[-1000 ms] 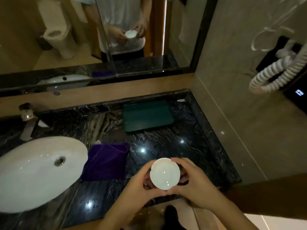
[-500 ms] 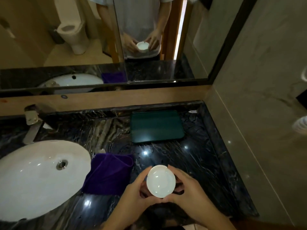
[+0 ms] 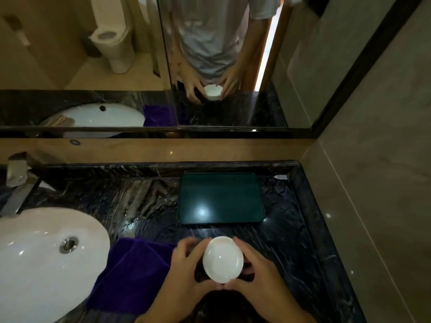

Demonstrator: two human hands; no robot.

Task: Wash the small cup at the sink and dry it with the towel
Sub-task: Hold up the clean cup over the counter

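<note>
— Starting big: what's around?
— Dark marble tabletop, white sink at left, purple towel beside it.
— And the cup?
— Above the tabletop, right of the towel; my left hand and right hand grip its sides.

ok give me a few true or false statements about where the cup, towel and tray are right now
1. Both hands hold the small cup. True: left hand, right hand.
2. The cup is over the sink. False: it is over the dark counter, right of the sink.
3. The purple towel lies beside the sink. True.
4. The green tray holds a bottle. False: nothing shows on it.
5. Water runs from the faucet. False: no stream is visible.
</note>
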